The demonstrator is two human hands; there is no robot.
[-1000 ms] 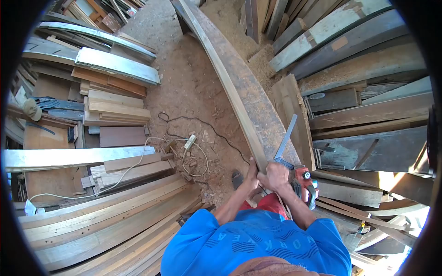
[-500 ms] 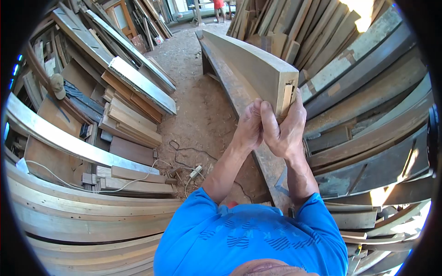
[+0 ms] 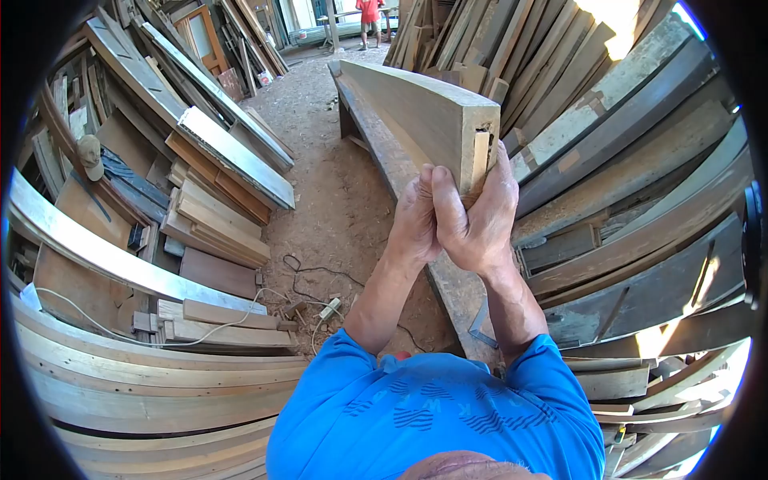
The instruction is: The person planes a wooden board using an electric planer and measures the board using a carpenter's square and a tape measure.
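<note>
A long wooden board stands on edge over a narrow bench, its near end raised toward me. That end shows a slot with a lighter strip of wood and a small dark gap. My left hand is closed on the lower left side of the end. My right hand grips the right side, its thumb pressed on the end face. The two hands touch at the bottom. Fingertips behind the board are hidden. A blue-grey square-shaped tool lies on the bench by my right forearm.
Stacked planks line the left, and dark boards the right. More planks lean at the back. A cable with a white socket block lies on the dusty floor. A person in red stands far off.
The board's near end and both hands have shifted slightly left in view, still gripping. The surroundings have shifted too, and more of the distant person shows.
</note>
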